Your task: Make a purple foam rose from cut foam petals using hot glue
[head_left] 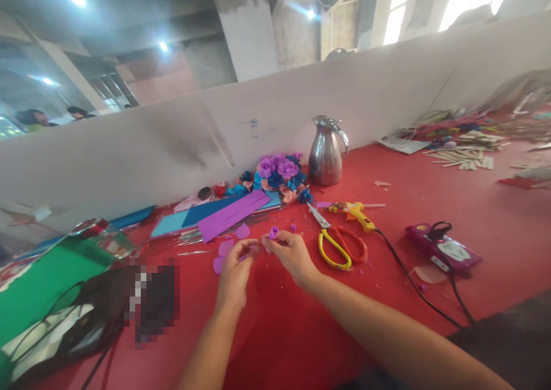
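Observation:
Over the red table, my right hand [295,258] is closed in a pinch around a small rolled purple paper flower [274,232]. Facing it, with fingertips almost meeting, my left hand [235,275] has curled fingers, and a bit of purple paper shows among them, seemingly a petal. Loose purple paper petals [226,246] lie just beyond my left hand. Right of my right hand rest scissors [336,245] with one yellow and one red handle. A yellow glue gun [355,213] lies behind them, its black cord trailing right.
Purple paper sheets [235,213] and blue ones lie behind my hands. A bunch of paper flowers [279,172] and a steel jug [326,155] stand along the white partition [172,155]. At right sits a purple power strip [443,249]; wooden sticks [467,153] are farther back. A glass jar [105,238] is left.

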Available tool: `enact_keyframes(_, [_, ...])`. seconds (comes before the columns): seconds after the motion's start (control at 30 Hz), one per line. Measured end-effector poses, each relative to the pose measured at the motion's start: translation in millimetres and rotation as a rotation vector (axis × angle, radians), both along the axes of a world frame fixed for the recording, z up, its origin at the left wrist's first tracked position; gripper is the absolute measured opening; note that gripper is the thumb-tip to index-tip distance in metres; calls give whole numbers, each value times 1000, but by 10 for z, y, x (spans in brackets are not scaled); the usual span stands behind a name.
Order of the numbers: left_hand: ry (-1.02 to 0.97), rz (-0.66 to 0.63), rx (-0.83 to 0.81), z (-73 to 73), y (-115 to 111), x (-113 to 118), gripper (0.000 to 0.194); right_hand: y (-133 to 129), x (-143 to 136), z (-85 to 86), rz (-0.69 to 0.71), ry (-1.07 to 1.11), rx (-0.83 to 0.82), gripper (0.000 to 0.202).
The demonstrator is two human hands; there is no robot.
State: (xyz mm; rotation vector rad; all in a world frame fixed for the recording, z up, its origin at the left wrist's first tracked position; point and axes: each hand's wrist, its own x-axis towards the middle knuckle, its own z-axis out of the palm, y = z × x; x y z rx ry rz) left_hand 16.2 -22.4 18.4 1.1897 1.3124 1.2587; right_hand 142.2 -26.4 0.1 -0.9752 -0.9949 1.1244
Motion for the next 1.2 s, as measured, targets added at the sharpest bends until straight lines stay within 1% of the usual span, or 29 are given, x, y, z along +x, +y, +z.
enact_keyframes(0.03, [28,-9,2,74,20,1,27,18,18,-11,-7,-57,14,25])
enact_keyframes(0.1, [16,-118,-16,198,44,23,31,39,44,-27,-30,-180,35,21])
enact_keyframes(0.17, [-13,-212,-28,248,54,52,35,42,52,-39,-63,-279,47,18])
enact_keyframes(0.23, [-27,-235,-39,205,58,66,36,39,47,-59,-64,-324,51,17])
enact_keyframes(0.4, [-148,-201,-69,-100,73,25,38,39,23,-146,-22,-415,49,20])
enact_keyframes(0.5, [-177,-181,-44,-203,79,11,33,33,15,-169,-12,-476,33,18])
enact_keyframes(0.57, [-191,-162,-15,-216,82,12,27,23,9,-161,-5,-493,21,16])
enact_keyframes(0.67, [-209,-128,-7,-193,91,6,23,5,-3,-139,-1,-517,19,14])
enact_keyframes(0.77, [-322,-61,-44,-166,109,-17,26,-3,-7,-131,18,-471,62,13])
enact_keyframes(0.87, [-428,-10,-74,-150,124,-40,30,-3,4,-131,25,-397,82,17])
enact_keyframes(0.93, [-446,-28,-92,-152,124,-41,31,-4,12,-126,16,-391,79,19])
enact_keyframes(1.07, [-415,-127,-101,-189,104,-20,32,-20,8,-105,12,-409,106,19])
enact_keyframes(1.2, [-391,-147,-67,-229,95,-19,28,-36,-11,-107,38,-386,119,19])
